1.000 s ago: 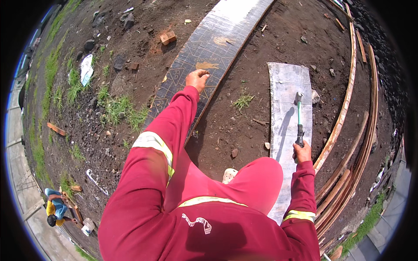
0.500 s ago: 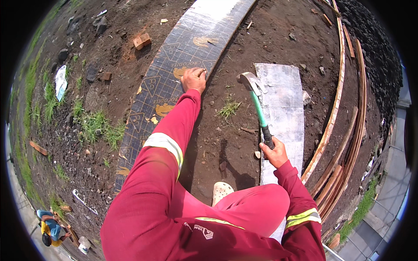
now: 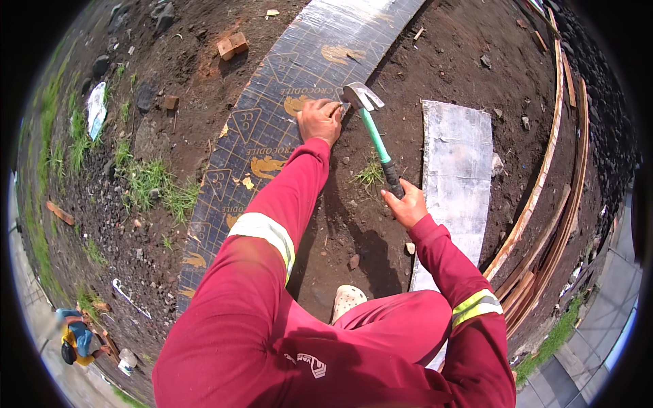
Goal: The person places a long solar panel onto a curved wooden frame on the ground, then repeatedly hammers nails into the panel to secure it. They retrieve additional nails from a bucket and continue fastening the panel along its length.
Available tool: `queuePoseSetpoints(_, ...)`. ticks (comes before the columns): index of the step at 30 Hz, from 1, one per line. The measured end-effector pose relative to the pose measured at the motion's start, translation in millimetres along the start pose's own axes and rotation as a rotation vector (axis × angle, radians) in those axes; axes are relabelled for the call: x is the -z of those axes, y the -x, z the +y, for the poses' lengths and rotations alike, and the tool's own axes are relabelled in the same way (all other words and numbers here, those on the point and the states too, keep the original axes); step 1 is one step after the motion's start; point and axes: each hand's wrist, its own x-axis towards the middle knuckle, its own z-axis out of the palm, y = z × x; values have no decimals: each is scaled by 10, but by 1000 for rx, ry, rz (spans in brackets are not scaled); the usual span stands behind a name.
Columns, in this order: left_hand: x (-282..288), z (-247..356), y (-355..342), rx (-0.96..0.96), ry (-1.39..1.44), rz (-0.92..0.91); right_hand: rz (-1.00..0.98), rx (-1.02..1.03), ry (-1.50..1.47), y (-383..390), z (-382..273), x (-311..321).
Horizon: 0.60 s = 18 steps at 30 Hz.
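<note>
My left hand (image 3: 319, 122) rests on the right edge of a long dark plywood panel (image 3: 275, 102) printed with gold and grid markings. Its fingers are pinched together; whatever they hold is too small or hidden to make out. In my right hand (image 3: 407, 205) is a claw hammer (image 3: 373, 134) with a green shaft and black grip. The hammer's head is at the panel's edge, right beside my left fingertips.
A pale, worn board (image 3: 457, 163) lies on the soil to the right. Beyond it are long wooden strips (image 3: 544, 160). Left of the panel are a wood block (image 3: 232, 45), grass tufts and stones. A crouching person (image 3: 80, 338) is at the far lower left.
The hammer has swung left and toward the panel, its head now beside my left fingertips. My right hand has moved up and left. The whole view has shifted slightly.
</note>
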Motion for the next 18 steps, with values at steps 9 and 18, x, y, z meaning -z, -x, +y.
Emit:
queuePoseSetpoints(9,189,8,42,18,4,-146,89,174,-212,45,-280,141)
queuePoseSetpoints(18,343,-254,214,56,-367,-64,8,2,45,-134,-290,204)
